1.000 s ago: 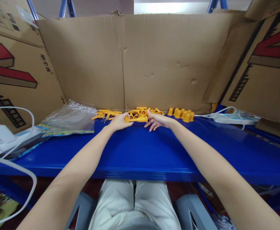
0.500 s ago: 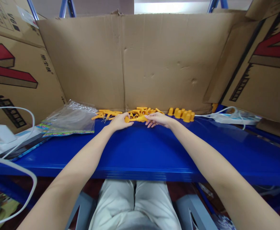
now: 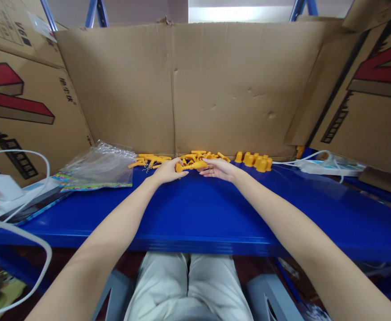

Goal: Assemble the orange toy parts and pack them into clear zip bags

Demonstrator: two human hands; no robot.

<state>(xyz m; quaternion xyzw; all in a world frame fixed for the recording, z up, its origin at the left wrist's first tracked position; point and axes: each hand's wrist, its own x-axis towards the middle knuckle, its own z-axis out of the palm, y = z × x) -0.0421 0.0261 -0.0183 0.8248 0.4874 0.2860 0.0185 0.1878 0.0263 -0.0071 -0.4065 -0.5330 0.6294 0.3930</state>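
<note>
Above the far half of the blue table, both hands are on one long yellow plastic piece (image 3: pixel 198 165) with a round left end and a ribbed, thicker right part. My left hand (image 3: pixel 167 171) is closed around its left end. The fingertips of my right hand (image 3: pixel 219 169) pinch its right end, with the lower fingers loosely extended. Behind the hands lies a heap of yellow plastic parts (image 3: pixel 198 154), partly hidden. More yellow branched parts (image 3: pixel 151 158) lie left of it, with small metal pieces (image 3: pixel 146 168), perhaps screws or springs, near them.
Several yellow cups (image 3: pixel 261 165) stand upside down to the right. Clear plastic bags (image 3: pixel 98 167) lie at the left. A power strip with a white charger (image 3: pixel 3 185) and cable is further left; another power strip (image 3: pixel 331 166) is at right. A cardboard wall (image 3: pixel 232 89) closes the back.
The hands stay almost in place with the yellow piece. My right hand's fingers have shifted slightly on its right end. The camera view has tilted a little.
</note>
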